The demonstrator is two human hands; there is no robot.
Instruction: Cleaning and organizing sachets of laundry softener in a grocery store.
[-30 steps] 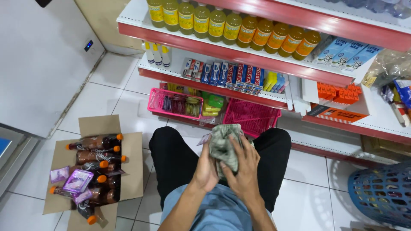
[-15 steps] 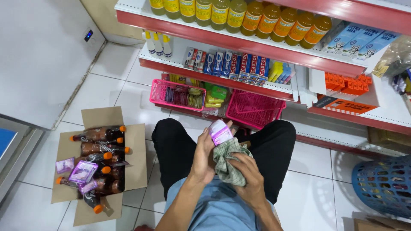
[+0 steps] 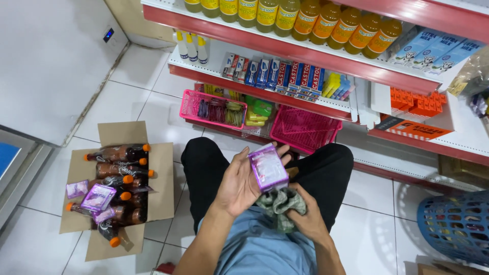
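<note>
- Nearest us, our right hand is closed around a crumpled green cloth, bunched over our lap.
- Just above the cloth, our left hand lies palm up and half open, fingers curled under a small purple and white packet that rests tilted on them.
- To the left on the tiled floor stands an open cardboard box with brown orange-capped bottles and more purple packets.
- Beyond our knees, two pink baskets sit on the lowest shelf.
- Farthest, yellow bottles line the upper red shelf.
</note>
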